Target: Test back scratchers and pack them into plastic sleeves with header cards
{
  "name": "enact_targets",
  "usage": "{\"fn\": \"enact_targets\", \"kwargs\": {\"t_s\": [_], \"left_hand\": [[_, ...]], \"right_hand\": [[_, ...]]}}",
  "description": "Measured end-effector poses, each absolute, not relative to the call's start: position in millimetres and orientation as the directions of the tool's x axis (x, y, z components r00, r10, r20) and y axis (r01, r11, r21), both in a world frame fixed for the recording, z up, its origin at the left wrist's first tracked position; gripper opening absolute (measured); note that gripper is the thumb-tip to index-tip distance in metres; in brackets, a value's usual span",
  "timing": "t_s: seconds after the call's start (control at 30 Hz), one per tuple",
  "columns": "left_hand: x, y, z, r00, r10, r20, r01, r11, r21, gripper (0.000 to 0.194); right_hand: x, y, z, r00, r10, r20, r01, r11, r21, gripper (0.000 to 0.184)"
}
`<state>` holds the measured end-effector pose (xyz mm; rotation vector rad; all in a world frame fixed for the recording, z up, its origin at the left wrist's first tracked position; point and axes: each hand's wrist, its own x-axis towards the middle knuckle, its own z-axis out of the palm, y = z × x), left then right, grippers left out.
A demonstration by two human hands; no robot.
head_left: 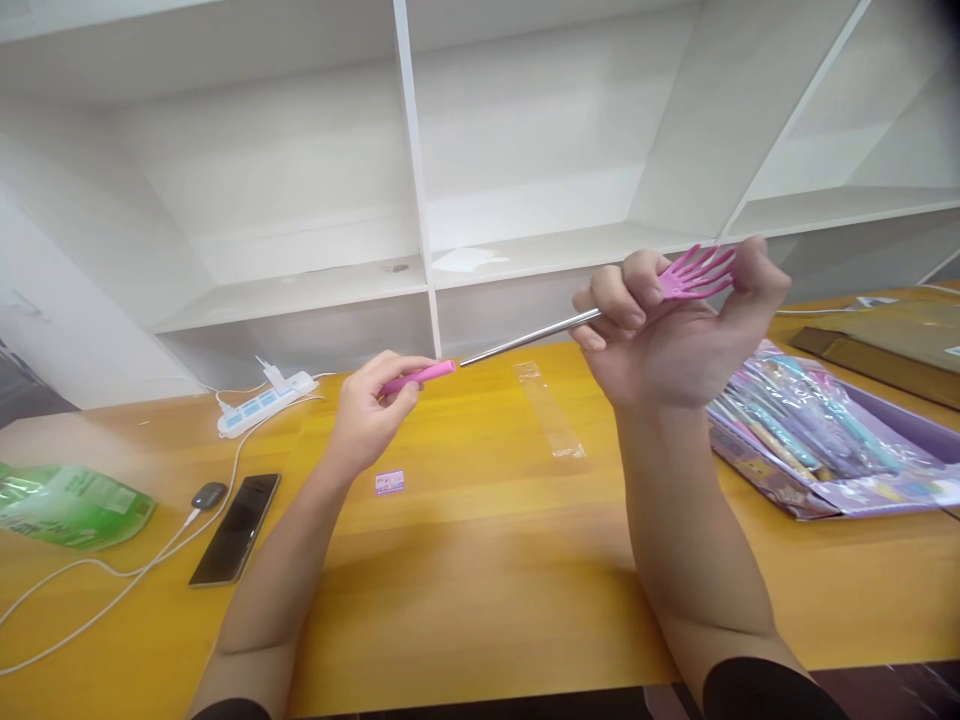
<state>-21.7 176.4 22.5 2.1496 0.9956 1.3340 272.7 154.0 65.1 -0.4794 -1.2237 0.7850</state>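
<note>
A telescopic back scratcher with a pink claw-shaped head [699, 274] and a silver rod [529, 337] is held across my front, above the table. My right hand [675, 325] is raised, its fingers wrapped round the rod just below the head. Lower and to the left, my left hand [379, 405] pinches the pink handle [420, 378]. The rod's thin end meets the handle's tip or stops just short of it; I cannot tell which. Under the hands, a clear plastic sleeve [551, 410] and a small printed card [389, 482] lie on the wooden table [465, 570].
At the right stands an open purple box [787, 495] with several wrapped slim items, and behind it a brown cardboard box [892, 340]. On the left are a power strip [268, 404], a phone [236, 530], a black charging case [208, 495], white cables and a green pouch [75, 505]. White shelves [300, 300] line the back.
</note>
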Motion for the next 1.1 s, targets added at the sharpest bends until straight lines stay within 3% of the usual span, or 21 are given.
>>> {"fn": "enact_targets", "kwargs": {"t_s": [0.37,0.83,1.1], "left_hand": [[-22,170,28,0.280,0.714,0.642,0.377,-0.697,0.610,0.032],[-30,170,29,0.225,0.687,0.691,0.397,-0.712,0.579,0.033],[-31,167,34,0.194,0.624,0.757,0.505,-0.725,0.469,0.034]], "right_hand": [[269,157,64,0.163,0.764,0.624,-0.275,0.643,-0.715,0.059],[278,162,66,0.102,0.760,0.641,-0.286,0.640,-0.713,0.036],[285,172,59,0.109,0.738,0.666,-0.248,0.669,-0.701,0.032]]}}
